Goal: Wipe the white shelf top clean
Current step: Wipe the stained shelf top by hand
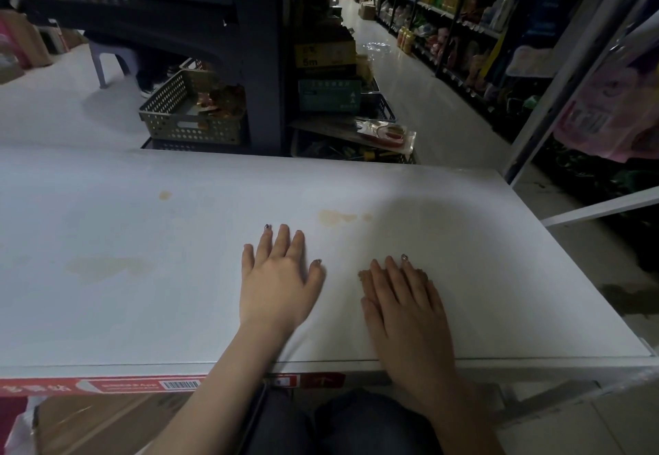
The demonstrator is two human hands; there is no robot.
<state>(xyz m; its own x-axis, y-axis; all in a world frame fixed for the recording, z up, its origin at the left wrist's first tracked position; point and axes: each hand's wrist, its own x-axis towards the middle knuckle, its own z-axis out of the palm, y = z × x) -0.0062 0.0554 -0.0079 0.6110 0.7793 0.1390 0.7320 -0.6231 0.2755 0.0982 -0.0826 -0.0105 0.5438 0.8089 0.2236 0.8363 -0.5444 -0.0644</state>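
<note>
The white shelf top [142, 312] spreads flat across the lower half of the head view. It carries yellowish stains: one patch [335, 218] just beyond my fingers, a small spot [165, 195] farther left, and a faint smear [107, 267] at the left. My left hand [280, 283] lies palm down on the surface with straight fingers, holding nothing. My right hand [403, 301] rests flat beside it, a little nearer the front edge, also holding nothing. No cloth is in view.
Behind the shelf top stand perforated baskets [189, 112], stacked boxes [326, 73] and a dark rack. A shop aisle with stocked shelves [456, 26] runs back on the right. A metal upright [556, 98] rises at the right corner. Cardboard boxes [107, 419] sit below the front edge.
</note>
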